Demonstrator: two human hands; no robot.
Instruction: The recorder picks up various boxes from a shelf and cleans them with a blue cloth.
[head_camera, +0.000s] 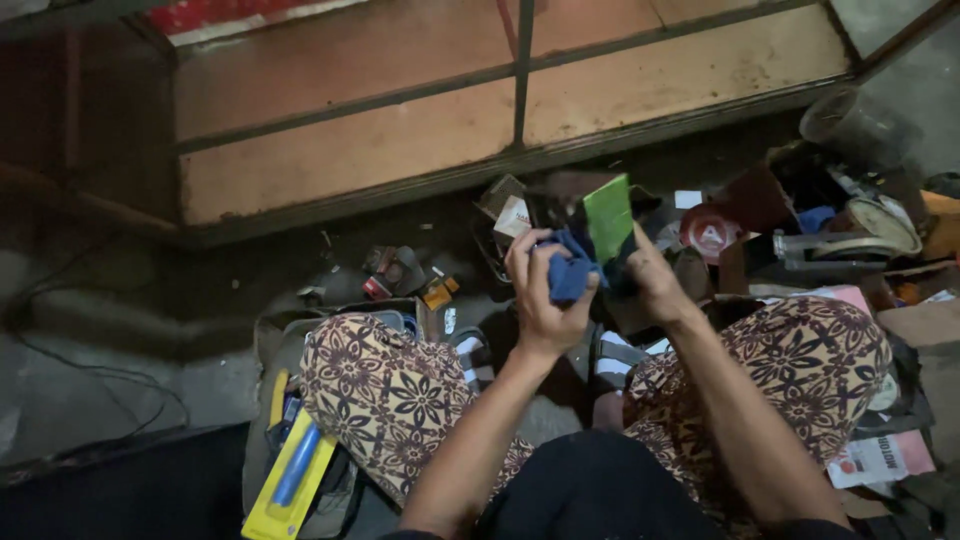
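Dim concrete floor (110, 330) runs under you, w/ a rusty metal-framed panel (450, 110) along its far edge. You're sitting on the floor, knees up in brown floral-print trousers (385, 390), hands raised between them.

Your left hand (545, 295) is curled closed round a bunched blue cloth (570, 270), thumb and fingers wrapped on it. Your right hand (650, 280) is also closed, gripping a dark item topped by a flat green card-like piece (608, 215); what the dark part is can't be made out. Cloth is touching that item's lower left side, so both hands meet in front of you, above the floor clutter.

Near your left knee, at the floor's near-left area, lies a yellow blister pack (290, 480) w/ a blue-handled tool in it, resting on a grey bag. Small red-and-black parts (390, 270) sit further out, toward the panel. Off to the right side: a red round lid (708, 232), a dark cylindrical container (850, 125), assorted boxes and papers, incl. a white-and-pink printed sheet (880, 455) beside your right knee. A black cable (90, 375) loops across the left floor.
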